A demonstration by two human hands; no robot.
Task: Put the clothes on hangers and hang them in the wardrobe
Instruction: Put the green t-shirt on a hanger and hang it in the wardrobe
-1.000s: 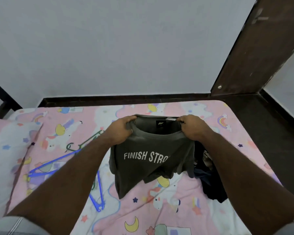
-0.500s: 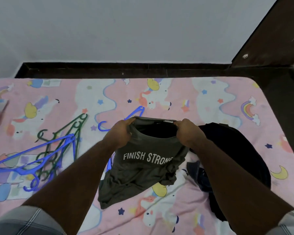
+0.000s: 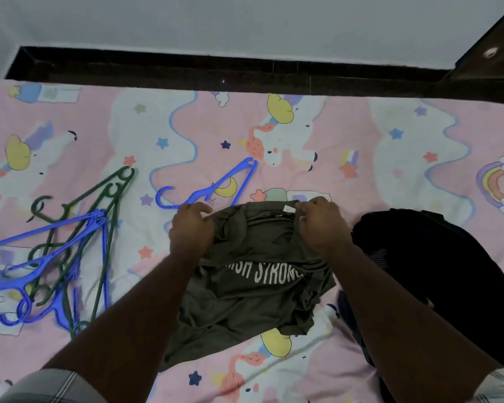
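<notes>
Bed (image 3: 361, 135): shirt (image 3: 245, 301) lowered onto sheet since earlier, both hands (image 3: 191, 228) pinching collar, blue hanger (image 3: 216, 187) uncovered.

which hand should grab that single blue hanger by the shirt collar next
Left. The left hand sits right beside the blue hanger; the right hand holds the collar of the grey t-shirt farther away.

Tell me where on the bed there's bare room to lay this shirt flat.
Bare sheet runs between the lone blue hanger and the dark clothes pile, up to the far edge. Crowded: the hanger heap on the left.
</notes>
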